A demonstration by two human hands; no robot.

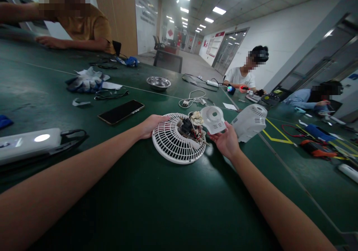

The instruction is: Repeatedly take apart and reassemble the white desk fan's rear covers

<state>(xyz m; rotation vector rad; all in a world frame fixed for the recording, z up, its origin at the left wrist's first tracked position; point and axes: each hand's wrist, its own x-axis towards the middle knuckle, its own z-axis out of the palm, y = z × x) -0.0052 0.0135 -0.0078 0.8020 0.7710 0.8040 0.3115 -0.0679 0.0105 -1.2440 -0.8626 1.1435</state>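
Note:
My left hand (149, 126) grips the left rim of a round white fan grille (175, 148). A motor with wires (191, 128) is exposed at the grille's middle and right. My right hand (226, 142) is closed on a small white vented plastic cover (214, 118), with the thumb on its right edge. This cover is tilted up just to the right of the motor. Behind my right hand stands a larger white plastic housing (250, 122) with slots, resting on the table. A white cable with a plug (192, 102) lies behind the grille.
A phone (121, 112), a metal bowl (158, 83) and gloves (85, 80) lie on the green table (156, 206). To the left is a white power device (30, 143); to the right, an orange-black tool (317, 148). Several people sit around the table.

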